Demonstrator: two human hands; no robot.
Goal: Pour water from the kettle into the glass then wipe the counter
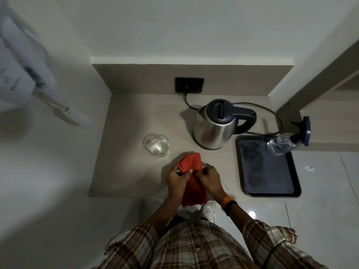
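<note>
A steel kettle (215,126) with a dark lid and handle stands upright on the beige counter (128,171), its cord plugged into a wall socket. Left of it sits a clear glass (156,146) holding water. A red cloth (191,162) is folded at its top and hangs down over the counter's front edge. My left hand (177,180) and my right hand (210,178) both grip the cloth near the front edge, close together, just below the glass.
A dark tray (272,193) lies at the counter's right with a clear spray bottle (283,143) on its far corner. A black socket (189,85) sits on the back wall. A white wall unit (23,74) hangs at the left.
</note>
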